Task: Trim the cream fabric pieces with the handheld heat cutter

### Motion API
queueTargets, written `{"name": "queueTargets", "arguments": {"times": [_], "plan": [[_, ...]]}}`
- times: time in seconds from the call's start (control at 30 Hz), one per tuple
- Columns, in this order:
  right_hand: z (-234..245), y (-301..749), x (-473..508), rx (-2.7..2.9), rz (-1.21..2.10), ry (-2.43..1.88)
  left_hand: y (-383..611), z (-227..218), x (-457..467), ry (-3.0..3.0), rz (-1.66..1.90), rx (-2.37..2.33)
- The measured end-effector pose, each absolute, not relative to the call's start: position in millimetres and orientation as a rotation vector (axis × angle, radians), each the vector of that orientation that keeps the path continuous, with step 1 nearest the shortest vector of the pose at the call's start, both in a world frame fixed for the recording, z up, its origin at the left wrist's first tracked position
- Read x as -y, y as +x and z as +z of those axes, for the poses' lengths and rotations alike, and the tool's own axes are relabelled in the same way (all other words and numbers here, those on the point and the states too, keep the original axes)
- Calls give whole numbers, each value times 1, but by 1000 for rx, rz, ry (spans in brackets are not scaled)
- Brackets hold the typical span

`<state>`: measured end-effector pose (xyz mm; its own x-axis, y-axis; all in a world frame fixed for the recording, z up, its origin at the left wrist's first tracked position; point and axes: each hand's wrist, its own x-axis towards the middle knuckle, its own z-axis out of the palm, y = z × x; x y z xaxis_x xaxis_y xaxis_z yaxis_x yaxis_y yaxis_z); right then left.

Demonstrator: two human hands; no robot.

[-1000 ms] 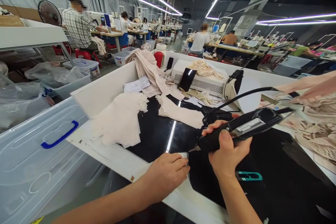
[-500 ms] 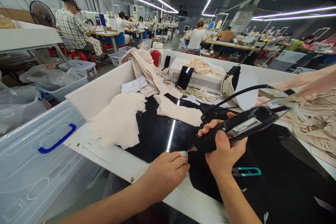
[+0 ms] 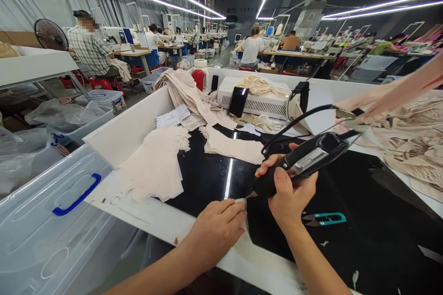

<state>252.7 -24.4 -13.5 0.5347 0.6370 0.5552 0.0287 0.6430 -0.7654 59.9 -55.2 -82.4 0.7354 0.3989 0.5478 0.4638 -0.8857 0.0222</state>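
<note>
My right hand (image 3: 292, 200) is wrapped around a black corded power tool (image 3: 309, 156) with a silver switch on its side. The tool's thin metal tip (image 3: 254, 194) points left, towards the fingertips of my left hand (image 3: 219, 233). That left hand is closed in a pinch near the table's front edge. Something small and whitish shows at its fingertips, but whether it is a held piece or a finger covering I cannot tell. Below the right wrist lie teal-handled thread snips (image 3: 327, 219) on the black work surface (image 3: 349, 193).
Fanned cream fabric pieces (image 3: 152, 161) lie at left, with another cream stack (image 3: 233, 145) in the middle. Behind stand a phone (image 3: 238, 101), a white vented box (image 3: 266, 101) and a red-and-white bottle (image 3: 199, 78). Bundled cream fabric (image 3: 411, 143) fills the right. A lidded plastic bin (image 3: 44, 221) adjoins the table.
The view has shifted slightly, so most things sit a little farther left. Both hands keep their grips, and the tool's tip stays close to the left fingertips.
</note>
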Motion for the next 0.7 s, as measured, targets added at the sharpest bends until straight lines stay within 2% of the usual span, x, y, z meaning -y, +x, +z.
{"name": "queueTargets", "arguments": {"times": [0.5, 0.7], "plan": [[-17, 251, 23, 963, 400, -816, 56, -78, 54, -2892, -769, 736], [-14, 252, 23, 942, 414, -830, 57, -77, 53, -2865, -874, 713]]}}
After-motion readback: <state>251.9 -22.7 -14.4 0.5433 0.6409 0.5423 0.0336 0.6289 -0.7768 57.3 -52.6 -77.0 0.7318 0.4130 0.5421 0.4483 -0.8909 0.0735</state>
